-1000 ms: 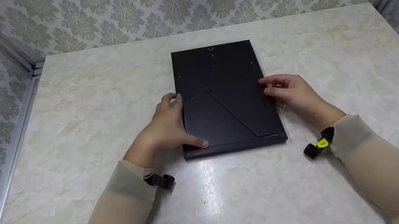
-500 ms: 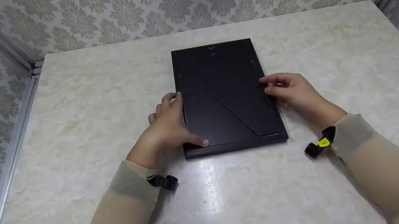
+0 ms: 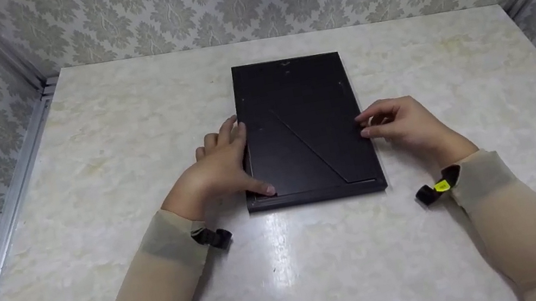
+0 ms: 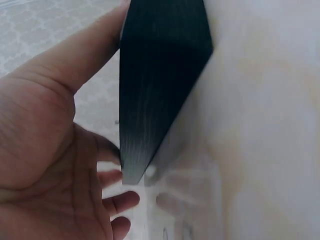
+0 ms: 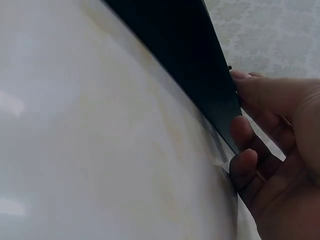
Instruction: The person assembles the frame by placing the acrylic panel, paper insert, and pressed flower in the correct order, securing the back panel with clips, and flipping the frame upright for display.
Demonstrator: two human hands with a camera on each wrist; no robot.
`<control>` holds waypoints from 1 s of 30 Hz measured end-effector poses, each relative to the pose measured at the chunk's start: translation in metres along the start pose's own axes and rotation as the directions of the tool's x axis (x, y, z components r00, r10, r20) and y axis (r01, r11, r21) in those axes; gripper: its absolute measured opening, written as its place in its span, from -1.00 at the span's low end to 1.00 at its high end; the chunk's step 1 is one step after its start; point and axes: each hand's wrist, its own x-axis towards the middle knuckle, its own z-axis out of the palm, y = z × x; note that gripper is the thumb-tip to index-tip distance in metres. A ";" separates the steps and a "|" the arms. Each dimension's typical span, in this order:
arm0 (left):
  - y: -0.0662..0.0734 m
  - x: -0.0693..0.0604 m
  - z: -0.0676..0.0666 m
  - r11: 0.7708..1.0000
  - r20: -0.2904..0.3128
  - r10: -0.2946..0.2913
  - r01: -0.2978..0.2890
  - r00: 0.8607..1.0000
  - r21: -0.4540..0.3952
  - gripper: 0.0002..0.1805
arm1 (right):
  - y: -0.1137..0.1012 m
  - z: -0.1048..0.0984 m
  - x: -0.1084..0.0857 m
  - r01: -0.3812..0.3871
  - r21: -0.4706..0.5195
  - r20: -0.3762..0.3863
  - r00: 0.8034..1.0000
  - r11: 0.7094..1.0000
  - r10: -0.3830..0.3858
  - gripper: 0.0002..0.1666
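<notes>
A black picture frame (image 3: 301, 122) lies back side up on the table, with a slanted easel-stand seam across its backing. On its left my left hand (image 3: 219, 173) rests, thumb on the near left corner and extended fingers along the side. In the left wrist view, that hand's lower fingers (image 4: 120, 204) stand apart from the frame's side wall (image 4: 155, 90). My right hand (image 3: 401, 124) holds the right edge with curled fingers. In the right wrist view, the thumb (image 5: 270, 92) lies near a tiny dark tab (image 5: 229, 67) on top, other fingertips against the side wall.
The pale marbled table (image 3: 128, 109) carries the frame. Patterned wallpaper (image 3: 236, 1) stands behind it, and a metal rail (image 3: 3, 241) runs along the left side. Each wrist wears a black camera strap, the right one with a yellow tag (image 3: 441, 187).
My right hand has slid slightly toward me along the right edge. The left fingers have straightened a little, and the left thumb has shifted slightly left. The frame stays almost in place.
</notes>
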 end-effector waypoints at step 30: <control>-0.010 0.003 -0.002 0.999 0.077 0.021 -0.024 0.997 0.033 0.84 | -0.016 0.005 0.005 -0.121 0.007 0.063 0.991 0.993 0.121 -0.49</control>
